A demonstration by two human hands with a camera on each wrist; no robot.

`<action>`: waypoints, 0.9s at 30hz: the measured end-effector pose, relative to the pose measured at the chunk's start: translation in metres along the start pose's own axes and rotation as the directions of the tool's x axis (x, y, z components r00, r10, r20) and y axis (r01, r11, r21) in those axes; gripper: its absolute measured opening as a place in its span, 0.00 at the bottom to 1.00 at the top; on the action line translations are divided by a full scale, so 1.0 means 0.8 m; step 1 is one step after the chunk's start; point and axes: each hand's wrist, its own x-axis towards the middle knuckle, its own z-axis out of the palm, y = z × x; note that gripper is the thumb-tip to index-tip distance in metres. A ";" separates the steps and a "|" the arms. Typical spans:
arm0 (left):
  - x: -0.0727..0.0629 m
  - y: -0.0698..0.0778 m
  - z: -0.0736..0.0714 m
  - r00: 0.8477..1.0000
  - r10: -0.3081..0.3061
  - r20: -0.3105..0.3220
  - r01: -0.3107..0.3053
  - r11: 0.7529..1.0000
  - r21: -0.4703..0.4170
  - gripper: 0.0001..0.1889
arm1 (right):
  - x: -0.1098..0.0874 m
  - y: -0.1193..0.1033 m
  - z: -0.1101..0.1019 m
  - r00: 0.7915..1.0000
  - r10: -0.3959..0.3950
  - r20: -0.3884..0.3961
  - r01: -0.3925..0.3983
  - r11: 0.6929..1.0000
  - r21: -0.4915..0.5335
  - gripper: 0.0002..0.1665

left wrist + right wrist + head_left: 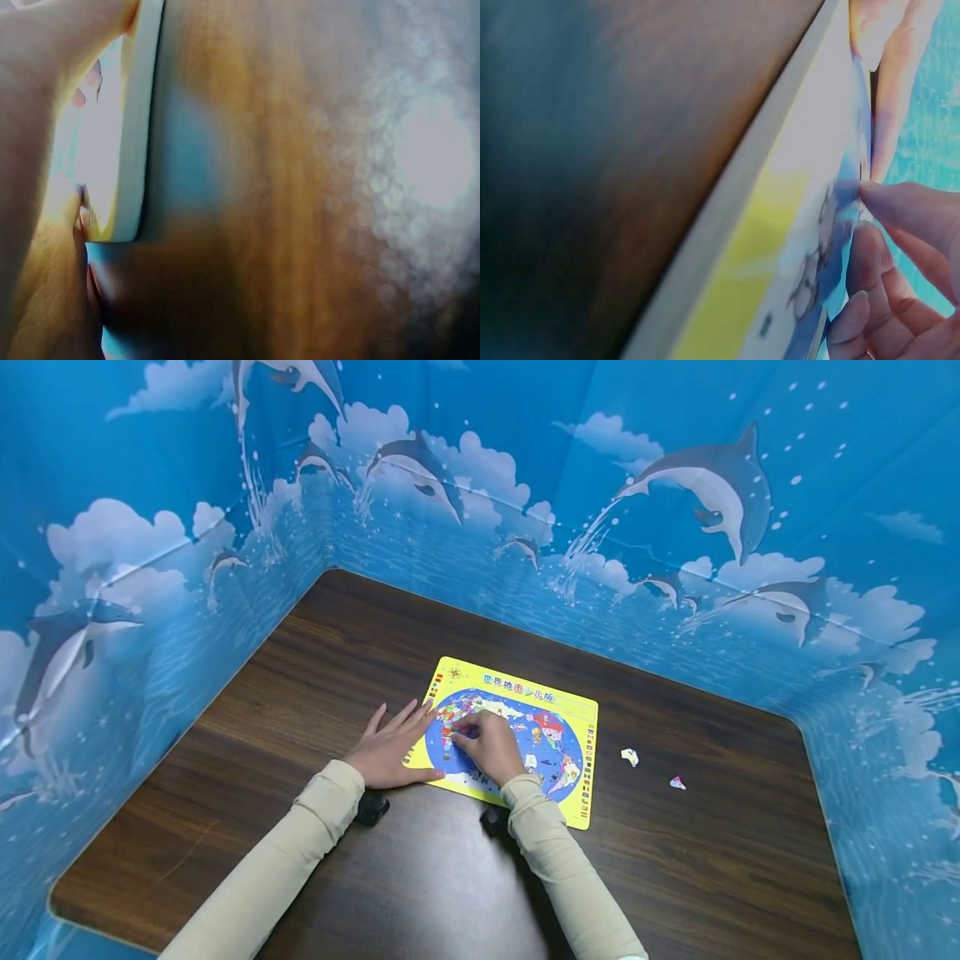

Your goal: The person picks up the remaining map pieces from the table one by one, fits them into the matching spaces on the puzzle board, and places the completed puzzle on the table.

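A yellow-bordered world map puzzle board (576, 810) lies on the table at a slight tilt. My left hand (392, 750) rests flat across its left edge, fingers spread and thumb along the lower left corner. In the left wrist view, that hand lies against the board's pale side (135, 150). My right hand (491, 745) is over the left part of the blue map, thumb and fingers in a pinch at the surface. The right wrist view shows the thumb (907, 206) and curled fingers close together at the map; the small puzzle piece between them is mostly hidden.
Two loose puzzle pieces lie right of the board: a whitish one (629, 757) and a pink and purple one (677, 783). The dark wooden table (712, 860) meets blue dolphin-print curtains (562, 527) at the back and sides. Black wrist devices (371, 808) sit beneath both wrists.
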 end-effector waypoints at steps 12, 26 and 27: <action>-0.001 0.003 -0.003 1.000 -0.015 0.024 0.015 1.000 0.022 0.54 | -0.001 -0.003 0.006 0.999 -0.033 0.010 0.034 0.999 -0.038 0.12; -0.001 0.003 -0.003 0.999 -0.021 0.031 0.020 0.999 0.026 0.54 | -0.001 -0.005 0.004 1.000 -0.019 0.010 0.019 1.000 0.013 0.11; -0.001 0.003 -0.003 0.999 -0.022 0.031 0.021 0.999 0.027 0.54 | -0.001 -0.005 0.004 1.000 -0.019 0.012 0.018 1.000 0.024 0.11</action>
